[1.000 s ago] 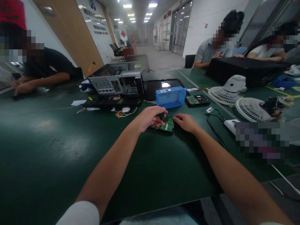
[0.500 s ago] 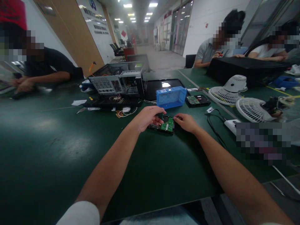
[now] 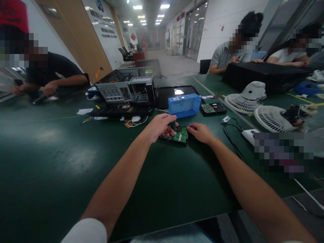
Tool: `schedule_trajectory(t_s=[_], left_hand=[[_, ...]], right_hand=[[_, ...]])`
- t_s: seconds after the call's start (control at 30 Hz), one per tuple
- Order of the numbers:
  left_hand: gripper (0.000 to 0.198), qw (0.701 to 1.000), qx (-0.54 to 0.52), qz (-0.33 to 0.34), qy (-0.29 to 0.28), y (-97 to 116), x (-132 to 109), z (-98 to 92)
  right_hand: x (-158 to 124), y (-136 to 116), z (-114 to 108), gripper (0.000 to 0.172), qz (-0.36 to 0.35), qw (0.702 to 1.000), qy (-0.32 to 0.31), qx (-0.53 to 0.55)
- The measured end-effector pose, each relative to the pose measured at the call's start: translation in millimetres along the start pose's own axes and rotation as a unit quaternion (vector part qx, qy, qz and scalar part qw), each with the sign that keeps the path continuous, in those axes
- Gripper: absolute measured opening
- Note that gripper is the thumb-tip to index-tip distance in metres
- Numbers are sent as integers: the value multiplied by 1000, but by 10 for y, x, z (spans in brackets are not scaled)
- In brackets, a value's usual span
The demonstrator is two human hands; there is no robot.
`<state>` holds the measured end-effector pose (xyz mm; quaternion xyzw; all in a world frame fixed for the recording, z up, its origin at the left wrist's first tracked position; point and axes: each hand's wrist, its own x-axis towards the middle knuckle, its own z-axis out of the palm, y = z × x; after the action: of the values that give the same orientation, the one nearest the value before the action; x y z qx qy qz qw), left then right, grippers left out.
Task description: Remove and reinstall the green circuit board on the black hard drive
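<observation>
Hard drive (image 3: 181, 136), its green circuit board facing up, lies on the green table (image 3: 121, 209) at the centre of the frame. The left hand (image 3: 159, 127) reaches over its left part, thumb and fingers curled down close to the board; a small dark shape shows between them, but whether it is a tool in the grip I cannot tell. The right hand (image 3: 201, 131) is at the drive's right edge, thumb and forefinger drawn together by the far corner — whether they pinch it or only rest there is too small to make out.

Just above the hands in the frame is a blue plastic box (image 3: 184, 106), its open side towards the camera. To the right of it lies a second drive (image 3: 214, 108), and left of centre stands an opened computer case (image 3: 116, 92) with loose white cable in front. Two white fan parts (image 3: 244, 99) sit on the right — a white power strip (image 3: 249, 134) nearer the camera. One co-worker (image 3: 60, 69) is at the upper left, two more people (image 3: 222, 55) at the upper right.
</observation>
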<state>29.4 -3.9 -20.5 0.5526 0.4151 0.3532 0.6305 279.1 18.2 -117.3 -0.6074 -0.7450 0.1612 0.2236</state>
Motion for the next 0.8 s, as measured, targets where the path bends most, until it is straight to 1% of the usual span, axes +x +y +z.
schedule_trajectory(t_s=[0.3, 0.5, 0.67, 0.8], left_hand=[[24, 1000, 12, 4, -3, 33, -28, 38], [18, 999, 29, 10, 11, 6, 8, 14], [21, 999, 40, 18, 2, -6, 18, 6], [21, 999, 24, 22, 4, 8, 8, 4]], right_hand=[[-2, 0, 0, 28, -3, 1000, 1, -1], [-3, 7, 10, 29, 0, 1000, 3, -3], [1, 18, 12, 30, 0, 1000, 4, -5], [3, 28, 20, 30, -3, 1000, 5, -5]])
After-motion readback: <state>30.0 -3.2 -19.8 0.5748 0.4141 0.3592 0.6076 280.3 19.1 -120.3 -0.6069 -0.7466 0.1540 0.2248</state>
